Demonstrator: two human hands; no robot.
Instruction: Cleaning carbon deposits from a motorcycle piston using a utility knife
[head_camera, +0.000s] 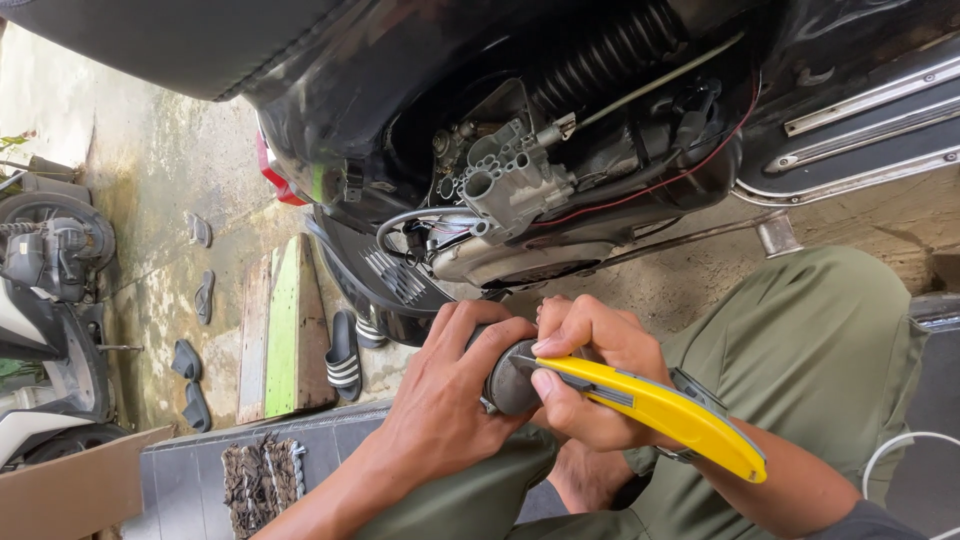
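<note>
Head view. One left hand (450, 400) wraps a single round grey engine part (512, 380), fingers (480, 335) curled tight over its top, held above the lap. One right hand (590, 375) grips one yellow utility knife (660, 408), fingers closed around its front end, thumb pressed near the blade, whose tip rests against the grey part's face. The knife handle slants down across the right forearm.

Behind the hands: one black scooter (420, 90) with its side cover off, exposing one grey engine casting (515, 180), one coiled shock spring (610, 55), one red wire (650, 185). One red tail light (272, 175) at the scooter's rear.

Olive trousers (810, 340) cover the raised knee.

On the mossy concrete floor (150, 170): about six dark sandals, one striped slide (343, 355) nearest. One green-painted plank (283, 335) lies flat. One cardboard sheet (65, 490), plain brown, at the lower corner. A second scooter (45, 300) is parked at the edge.
</note>
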